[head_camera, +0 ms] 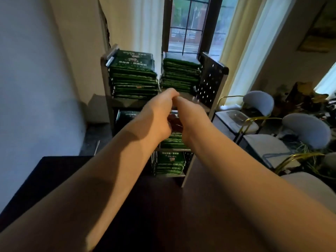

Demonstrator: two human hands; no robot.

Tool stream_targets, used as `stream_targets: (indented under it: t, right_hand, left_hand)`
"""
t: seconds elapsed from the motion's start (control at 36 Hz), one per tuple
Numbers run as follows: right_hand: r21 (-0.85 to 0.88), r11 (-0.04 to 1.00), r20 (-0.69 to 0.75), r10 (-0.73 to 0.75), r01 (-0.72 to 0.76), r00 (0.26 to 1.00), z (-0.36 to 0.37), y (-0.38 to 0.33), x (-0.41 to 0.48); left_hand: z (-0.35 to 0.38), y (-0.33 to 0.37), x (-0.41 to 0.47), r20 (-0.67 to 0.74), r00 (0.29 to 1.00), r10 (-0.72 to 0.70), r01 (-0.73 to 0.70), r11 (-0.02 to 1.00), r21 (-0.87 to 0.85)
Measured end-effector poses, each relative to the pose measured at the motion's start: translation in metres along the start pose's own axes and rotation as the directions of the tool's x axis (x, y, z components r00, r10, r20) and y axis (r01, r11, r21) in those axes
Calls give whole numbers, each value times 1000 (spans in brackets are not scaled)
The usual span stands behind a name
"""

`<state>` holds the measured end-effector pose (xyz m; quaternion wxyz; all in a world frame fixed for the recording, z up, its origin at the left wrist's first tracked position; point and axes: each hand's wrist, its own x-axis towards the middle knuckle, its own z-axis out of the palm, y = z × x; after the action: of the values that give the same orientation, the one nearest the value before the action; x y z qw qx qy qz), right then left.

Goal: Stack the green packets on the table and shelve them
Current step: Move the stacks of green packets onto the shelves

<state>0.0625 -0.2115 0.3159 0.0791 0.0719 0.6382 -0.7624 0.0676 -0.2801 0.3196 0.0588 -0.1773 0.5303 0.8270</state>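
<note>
Green foil packets (173, 140) are sitting stacked on the middle shelf of the grey metal rack (209, 79), just beneath the fingers. Left hand (158, 115) and right hand (190, 117) are meeting thumb to thumb above them, probably to square the pile. Their fingers are hidden, so I cannot tell the grip. Taller stacks (133, 79) are filling the shelf above the fingers.

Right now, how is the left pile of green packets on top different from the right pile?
The left pile of flat green packets looks taller than the right pile. The left pile's top shows white printing; the right pile's shines with window light. Both sit on the grey rack's top shelf.
</note>
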Motion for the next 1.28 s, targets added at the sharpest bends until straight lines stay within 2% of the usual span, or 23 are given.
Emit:
stream_targets:
  t: [0.14, 0.31, 0.42, 0.5, 0.58, 0.69, 0.83, 0.92, 1.08, 1.28]
  right_hand:
    - [-158, 984, 145, 104, -81, 984, -11, 60, -21]
    - [-392, 898, 176, 288, -201, 941, -10, 148, -36]
    - [-614, 718, 140, 507, -326, 851, -19, 223, -50]
    - [-703, 539, 17, 665, -464, 747, -23, 274, -55]
    - [-734, 379, -110, 752, -563, 649, -26, 311, -58]
    - [-718, 329, -112, 815, -613, 569, -33, 342, -64]
    - [-744, 226, -153, 859, -629, 490, -40, 368, -78]
    - [-728, 205, -143, 888, -654, 437, -44, 379, -83]
    - [-701, 210, -93, 921, -682, 379, -39, 383, -91]
    - [-687, 269, -104, 883, -675, 457, -33, 386, -84]
  left_hand:
    - [-52, -46, -9, -4, 999, -40, 40, 998, 42]
    - [-121, -117, -22, -86, 974, -211, 223, 959, 176]
    - [-178, -182, -31, -190, 909, -371, 408, 887, 215]
    - [-217, -222, -42, -292, 833, -470, 521, 843, 131]
    - [-245, -249, -49, -372, 762, -530, 599, 796, 92]
    - [-266, -278, -61, -463, 705, -538, 651, 750, 119]
    - [-286, -305, -75, -520, 630, -576, 750, 624, 217]
    - [-288, -320, -88, -507, 586, -633, 798, 559, 224]
    - [-284, -341, -95, -501, 580, -642, 770, 633, 80]
    - [-281, -345, -86, -491, 589, -642, 761, 646, 68]
